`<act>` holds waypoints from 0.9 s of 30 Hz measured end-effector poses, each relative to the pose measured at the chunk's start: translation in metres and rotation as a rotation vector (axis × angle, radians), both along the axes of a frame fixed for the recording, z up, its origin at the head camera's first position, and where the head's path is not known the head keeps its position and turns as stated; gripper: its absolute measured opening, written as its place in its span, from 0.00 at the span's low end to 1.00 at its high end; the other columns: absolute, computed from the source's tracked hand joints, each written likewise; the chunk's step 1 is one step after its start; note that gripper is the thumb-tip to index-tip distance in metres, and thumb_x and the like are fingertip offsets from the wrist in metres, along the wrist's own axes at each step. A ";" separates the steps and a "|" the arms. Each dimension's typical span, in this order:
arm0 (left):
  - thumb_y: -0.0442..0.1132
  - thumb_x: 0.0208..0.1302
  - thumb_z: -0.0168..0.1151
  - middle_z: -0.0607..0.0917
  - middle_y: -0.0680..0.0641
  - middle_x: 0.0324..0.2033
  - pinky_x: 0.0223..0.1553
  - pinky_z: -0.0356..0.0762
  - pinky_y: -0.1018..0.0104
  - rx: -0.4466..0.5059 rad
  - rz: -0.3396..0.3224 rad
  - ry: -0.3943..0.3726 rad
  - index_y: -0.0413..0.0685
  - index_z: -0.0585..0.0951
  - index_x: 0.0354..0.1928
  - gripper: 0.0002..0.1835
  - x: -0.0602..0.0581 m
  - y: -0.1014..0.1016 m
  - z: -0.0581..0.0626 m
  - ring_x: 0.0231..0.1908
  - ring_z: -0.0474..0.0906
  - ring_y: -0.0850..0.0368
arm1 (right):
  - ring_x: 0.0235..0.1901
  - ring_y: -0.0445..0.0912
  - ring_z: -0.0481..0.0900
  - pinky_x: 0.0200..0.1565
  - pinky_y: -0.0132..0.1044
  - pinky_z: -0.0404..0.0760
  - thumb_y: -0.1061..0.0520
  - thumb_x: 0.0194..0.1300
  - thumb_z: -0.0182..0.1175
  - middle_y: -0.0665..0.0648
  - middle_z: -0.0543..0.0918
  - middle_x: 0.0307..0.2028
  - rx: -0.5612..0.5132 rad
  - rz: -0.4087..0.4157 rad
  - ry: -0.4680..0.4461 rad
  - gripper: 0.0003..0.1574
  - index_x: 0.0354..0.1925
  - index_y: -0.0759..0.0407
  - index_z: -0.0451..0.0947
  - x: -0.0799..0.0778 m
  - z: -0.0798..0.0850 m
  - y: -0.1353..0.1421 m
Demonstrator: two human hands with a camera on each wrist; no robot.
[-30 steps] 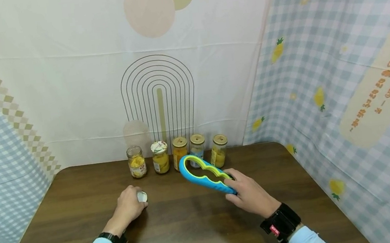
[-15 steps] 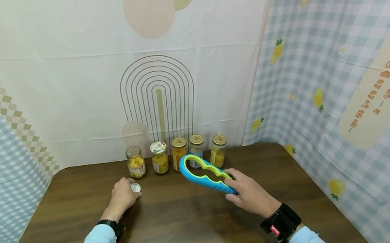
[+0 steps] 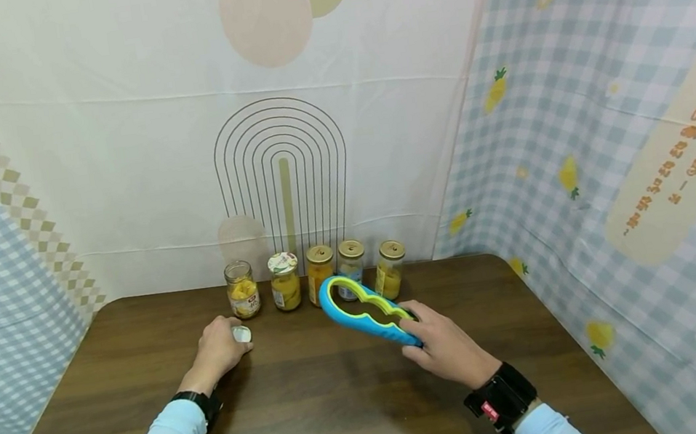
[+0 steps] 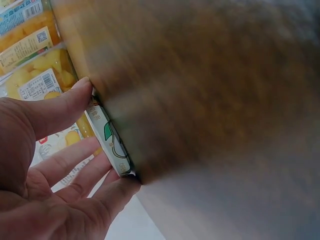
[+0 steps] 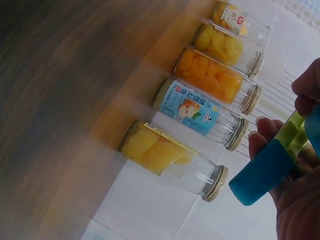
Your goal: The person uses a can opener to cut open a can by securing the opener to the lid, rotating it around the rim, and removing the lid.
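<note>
In the head view my left hand [image 3: 216,348] pinches a round, pale jar lid [image 3: 242,334] at the table surface. The left wrist view shows its white rim with a green leaf print, between thumb and fingers. Just behind stands a lidless glass jar [image 3: 243,294] of yellow fruit. My right hand [image 3: 449,347] grips one end of a blue and lime-green jar opener [image 3: 362,321], a long loop with a scalloped inner edge. The opener is raised above the table, in front of the lidded jars, touching none that I can see. Part of its grip end is hidden by the hand.
Beside the lidless jar stand a jar with a white patterned lid [image 3: 285,282] and gold-lidded jars of orange fruit [image 3: 320,275], with a blue label [image 4: 30,11], and of yellow fruit [image 3: 390,274]. A curtain [image 3: 148,199] hangs behind the brown table [image 3: 321,411].
My left hand has moved back and slightly left with the lid, closer to the lidless jar, then stayed there over the last half second. The right hand and jar opener have hardly moved.
</note>
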State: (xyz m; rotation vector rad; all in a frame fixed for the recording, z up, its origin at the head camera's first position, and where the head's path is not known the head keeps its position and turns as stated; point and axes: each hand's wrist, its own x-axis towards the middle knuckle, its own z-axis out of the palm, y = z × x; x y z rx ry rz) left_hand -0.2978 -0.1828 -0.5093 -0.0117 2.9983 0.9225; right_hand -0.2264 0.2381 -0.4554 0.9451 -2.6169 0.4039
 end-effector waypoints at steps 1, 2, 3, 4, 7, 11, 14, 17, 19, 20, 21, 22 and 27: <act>0.37 0.60 0.79 0.81 0.25 0.55 0.58 0.80 0.35 0.003 -0.001 0.002 0.25 0.80 0.62 0.32 0.000 0.000 0.000 0.55 0.81 0.29 | 0.45 0.41 0.74 0.43 0.32 0.71 0.58 0.70 0.69 0.58 0.81 0.62 0.000 0.000 -0.001 0.12 0.36 0.46 0.74 0.000 0.000 0.000; 0.37 0.60 0.79 0.81 0.25 0.54 0.58 0.80 0.35 0.007 -0.003 0.004 0.25 0.80 0.62 0.32 0.000 0.000 0.000 0.55 0.81 0.29 | 0.45 0.41 0.74 0.43 0.32 0.71 0.58 0.70 0.69 0.58 0.81 0.62 0.001 0.000 -0.002 0.12 0.36 0.46 0.74 0.000 0.000 0.000; 0.37 0.60 0.79 0.81 0.26 0.54 0.57 0.80 0.35 0.009 -0.003 0.004 0.25 0.80 0.62 0.32 0.000 -0.001 0.000 0.55 0.81 0.29 | 0.45 0.41 0.74 0.43 0.32 0.71 0.58 0.70 0.69 0.58 0.81 0.62 0.001 -0.001 -0.005 0.12 0.36 0.46 0.74 0.000 0.000 -0.001; 0.37 0.60 0.79 0.81 0.26 0.54 0.57 0.80 0.35 0.011 -0.004 0.004 0.25 0.80 0.62 0.32 0.000 -0.001 0.000 0.54 0.81 0.29 | 0.45 0.41 0.74 0.43 0.32 0.71 0.58 0.70 0.68 0.58 0.81 0.62 0.000 -0.001 -0.007 0.12 0.36 0.46 0.74 0.000 0.000 -0.001; 0.38 0.59 0.80 0.81 0.26 0.54 0.58 0.80 0.35 0.016 -0.005 -0.003 0.25 0.80 0.62 0.33 0.001 -0.001 0.001 0.54 0.81 0.30 | 0.45 0.41 0.74 0.43 0.32 0.71 0.58 0.70 0.68 0.58 0.81 0.62 0.002 -0.002 -0.011 0.12 0.36 0.46 0.73 0.000 0.001 -0.002; 0.39 0.58 0.81 0.80 0.25 0.57 0.60 0.79 0.35 0.013 -0.020 -0.018 0.26 0.79 0.65 0.37 0.001 -0.002 0.002 0.56 0.80 0.29 | 0.46 0.41 0.74 0.43 0.32 0.71 0.58 0.70 0.68 0.59 0.81 0.62 0.009 0.001 -0.004 0.12 0.36 0.46 0.73 0.000 0.001 -0.003; 0.40 0.56 0.83 0.77 0.22 0.60 0.62 0.78 0.33 0.000 -0.039 -0.033 0.26 0.75 0.69 0.42 0.000 -0.002 0.003 0.59 0.78 0.27 | 0.45 0.41 0.74 0.43 0.32 0.71 0.58 0.70 0.68 0.59 0.81 0.62 0.012 0.002 0.002 0.12 0.35 0.46 0.73 0.000 0.002 -0.004; 0.42 0.55 0.84 0.74 0.20 0.63 0.65 0.75 0.31 -0.023 -0.044 -0.055 0.25 0.70 0.72 0.48 0.001 -0.003 0.003 0.62 0.75 0.25 | 0.45 0.41 0.74 0.43 0.33 0.71 0.58 0.70 0.68 0.59 0.81 0.62 0.009 0.004 0.004 0.13 0.35 0.46 0.73 0.000 0.002 -0.004; 0.43 0.55 0.84 0.73 0.19 0.64 0.66 0.74 0.30 -0.042 -0.040 -0.067 0.23 0.68 0.73 0.50 0.004 -0.003 0.006 0.63 0.74 0.23 | 0.45 0.41 0.74 0.43 0.33 0.71 0.58 0.71 0.68 0.59 0.81 0.62 0.006 0.007 0.003 0.13 0.35 0.46 0.72 0.000 0.002 -0.003; 0.44 0.55 0.84 0.73 0.18 0.64 0.66 0.74 0.30 -0.048 -0.035 -0.070 0.23 0.67 0.73 0.51 0.006 -0.003 0.007 0.63 0.73 0.23 | 0.45 0.41 0.74 0.43 0.33 0.71 0.58 0.71 0.68 0.59 0.81 0.62 0.004 0.007 0.002 0.13 0.35 0.46 0.72 0.000 0.002 -0.003; 0.45 0.56 0.83 0.72 0.18 0.63 0.66 0.73 0.30 -0.054 -0.031 -0.072 0.22 0.67 0.73 0.51 0.008 -0.003 0.009 0.63 0.73 0.22 | 0.45 0.41 0.74 0.43 0.33 0.71 0.58 0.71 0.68 0.59 0.81 0.62 0.002 0.006 0.002 0.13 0.35 0.46 0.72 -0.001 0.002 -0.003; 0.45 0.57 0.83 0.72 0.18 0.63 0.66 0.73 0.30 -0.059 -0.028 -0.070 0.22 0.67 0.73 0.51 0.011 -0.002 0.011 0.63 0.73 0.22 | 0.45 0.41 0.74 0.43 0.33 0.71 0.58 0.70 0.68 0.59 0.81 0.62 0.001 0.003 0.003 0.13 0.35 0.46 0.72 -0.001 0.002 -0.003; 0.48 0.58 0.82 0.76 0.19 0.60 0.64 0.75 0.30 -0.071 -0.038 0.005 0.21 0.70 0.69 0.48 0.032 0.007 0.022 0.60 0.75 0.22 | 0.45 0.41 0.74 0.43 0.33 0.72 0.58 0.69 0.69 0.59 0.81 0.62 -0.008 -0.012 0.001 0.13 0.35 0.46 0.73 -0.001 0.003 0.000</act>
